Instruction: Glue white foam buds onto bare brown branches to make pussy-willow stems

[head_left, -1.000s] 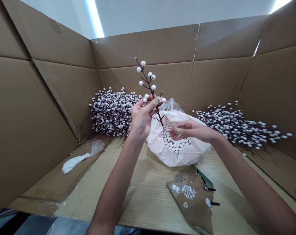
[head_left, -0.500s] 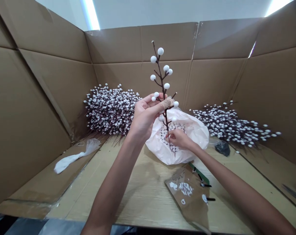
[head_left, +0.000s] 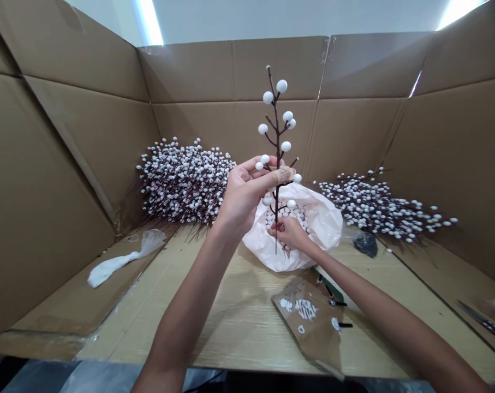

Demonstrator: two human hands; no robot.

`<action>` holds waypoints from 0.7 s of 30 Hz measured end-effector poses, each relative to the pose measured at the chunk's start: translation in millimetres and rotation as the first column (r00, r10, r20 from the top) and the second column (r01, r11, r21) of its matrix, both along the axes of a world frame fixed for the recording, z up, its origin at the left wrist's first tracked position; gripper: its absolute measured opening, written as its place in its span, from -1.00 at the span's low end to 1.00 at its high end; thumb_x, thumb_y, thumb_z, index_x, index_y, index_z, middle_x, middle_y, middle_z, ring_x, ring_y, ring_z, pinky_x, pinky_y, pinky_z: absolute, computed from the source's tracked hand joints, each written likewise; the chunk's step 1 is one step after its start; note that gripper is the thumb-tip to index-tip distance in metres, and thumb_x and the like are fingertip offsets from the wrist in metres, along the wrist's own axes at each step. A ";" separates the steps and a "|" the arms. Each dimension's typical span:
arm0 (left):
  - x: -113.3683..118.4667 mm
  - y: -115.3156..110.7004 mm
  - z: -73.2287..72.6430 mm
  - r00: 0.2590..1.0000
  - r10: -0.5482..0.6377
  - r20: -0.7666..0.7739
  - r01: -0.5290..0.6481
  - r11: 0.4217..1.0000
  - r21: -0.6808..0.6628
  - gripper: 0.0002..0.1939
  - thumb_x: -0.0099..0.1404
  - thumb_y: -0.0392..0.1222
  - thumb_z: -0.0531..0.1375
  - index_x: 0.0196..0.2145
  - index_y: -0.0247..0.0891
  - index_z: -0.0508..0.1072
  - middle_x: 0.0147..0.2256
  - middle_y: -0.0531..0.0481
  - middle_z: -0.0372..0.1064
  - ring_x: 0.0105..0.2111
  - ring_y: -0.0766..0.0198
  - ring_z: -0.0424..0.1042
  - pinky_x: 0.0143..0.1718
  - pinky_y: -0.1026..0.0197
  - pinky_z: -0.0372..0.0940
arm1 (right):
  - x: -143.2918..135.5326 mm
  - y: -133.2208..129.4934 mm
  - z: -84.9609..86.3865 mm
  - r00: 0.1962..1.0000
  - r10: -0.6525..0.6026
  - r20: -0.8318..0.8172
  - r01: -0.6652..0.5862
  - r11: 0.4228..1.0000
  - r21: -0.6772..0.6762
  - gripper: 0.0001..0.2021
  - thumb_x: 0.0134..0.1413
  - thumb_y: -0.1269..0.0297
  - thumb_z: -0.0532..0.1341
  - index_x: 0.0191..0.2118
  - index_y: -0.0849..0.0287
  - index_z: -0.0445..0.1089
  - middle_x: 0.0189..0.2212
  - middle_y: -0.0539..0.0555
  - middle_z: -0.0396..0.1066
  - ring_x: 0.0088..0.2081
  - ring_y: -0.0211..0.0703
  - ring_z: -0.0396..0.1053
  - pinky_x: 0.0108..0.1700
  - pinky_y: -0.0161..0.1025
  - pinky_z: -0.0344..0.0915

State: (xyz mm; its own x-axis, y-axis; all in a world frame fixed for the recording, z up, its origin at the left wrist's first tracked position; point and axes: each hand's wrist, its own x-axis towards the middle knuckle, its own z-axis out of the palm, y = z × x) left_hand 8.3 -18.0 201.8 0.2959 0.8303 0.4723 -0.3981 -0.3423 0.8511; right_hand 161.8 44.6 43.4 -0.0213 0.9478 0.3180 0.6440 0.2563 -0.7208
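Head view leaves the right hand's (head_left: 292,233) fingertips hard to make out among white balls (head_left: 298,212) in the plastic bag (head_left: 327,218), its grip curled, a held ball impossible to confirm. At frame center, the left hand's (head_left: 241,196) grip pinches the berry twig (head_left: 277,131) nearly upright between thumb and fingers; tabletop (head_left: 157,300) shows between the left forearm (head_left: 194,295) and cardboard (head_left: 46,218) at frame left.

Counter (head_left: 231,316): pale, wood-grained
Middle: open white bag (head_left: 267,256)
Near edge: white-smeared cardboard (head_left: 318,335)
Right: scissors (head_left: 478,317)
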 end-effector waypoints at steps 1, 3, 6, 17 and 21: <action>-0.1 0.1 -0.1 1.000 0.003 0.005 -0.003 1.000 -0.005 -0.79 -0.08 -0.30 0.33 -0.44 -0.27 0.40 -0.51 0.09 0.42 -0.30 0.24 0.53 -0.18 0.25 0.37 | 1.0 1.4 0.7 0.998 0.019 -0.062 -0.019 1.000 0.000 -0.88 -0.14 0.30 0.30 -0.52 0.26 0.46 -0.54 0.11 0.46 -0.44 -0.12 0.39 -0.35 -0.26 0.22; -0.4 0.2 0.1 1.000 0.013 0.005 -0.012 1.000 -0.017 -0.79 -0.08 -0.30 0.32 -0.44 -0.27 0.40 -0.52 0.09 0.41 -0.30 0.24 0.52 -0.18 0.24 0.37 | 3.2 3.8 3.0 0.977 0.066 -0.204 -0.070 0.997 -0.011 -0.84 -0.16 0.26 0.31 -0.51 0.27 0.44 -0.51 0.11 0.47 -0.43 -0.12 0.41 -0.35 -0.26 0.28; -0.9 0.8 0.4 1.000 0.020 0.010 -0.019 0.999 -0.030 -0.80 -0.08 -0.31 0.32 -0.45 -0.27 0.39 -0.53 0.10 0.40 -0.30 0.23 0.52 -0.19 0.22 0.37 | 8.1 5.5 11.3 0.894 0.127 -0.430 -0.155 0.987 -0.031 -0.75 -0.17 0.16 0.34 -0.43 0.27 0.43 -0.44 0.13 0.50 -0.37 -0.11 0.46 -0.29 -0.23 0.39; 6.8 10.2 -9.0 0.999 -0.030 0.016 0.031 0.998 -0.047 -0.75 -0.12 -0.32 0.37 -0.43 -0.26 0.44 -0.47 0.07 0.48 -0.38 0.29 0.52 -0.27 0.27 0.37 | 38.7 -38.4 95.8 0.528 0.276 -0.803 -0.354 0.931 0.088 -0.82 0.00 0.20 0.31 -0.28 0.18 0.44 -0.30 0.06 0.46 -0.30 -0.27 0.42 -0.11 -0.26 0.40; 11.9 9.4 -10.5 1.000 -0.029 0.002 0.029 0.996 -0.088 -0.73 -0.13 -0.33 0.37 -0.40 -0.27 0.46 -0.42 0.04 0.50 -0.37 0.27 0.52 -0.28 0.26 0.37 | 40.5 -65.1 115.5 0.537 0.401 -0.742 -0.404 0.895 0.190 -0.77 -0.05 0.20 0.37 -0.27 0.18 0.45 -0.34 0.04 0.45 -0.31 -0.27 0.42 -0.15 -0.28 0.41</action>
State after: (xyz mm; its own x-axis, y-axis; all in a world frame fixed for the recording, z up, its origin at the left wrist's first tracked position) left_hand 20.2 -8.6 191.3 0.3203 0.8598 0.3978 -0.4071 -0.2542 0.8773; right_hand 202.3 -20.4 158.9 -0.1590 0.9024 0.4005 -0.2916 0.3446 -0.8923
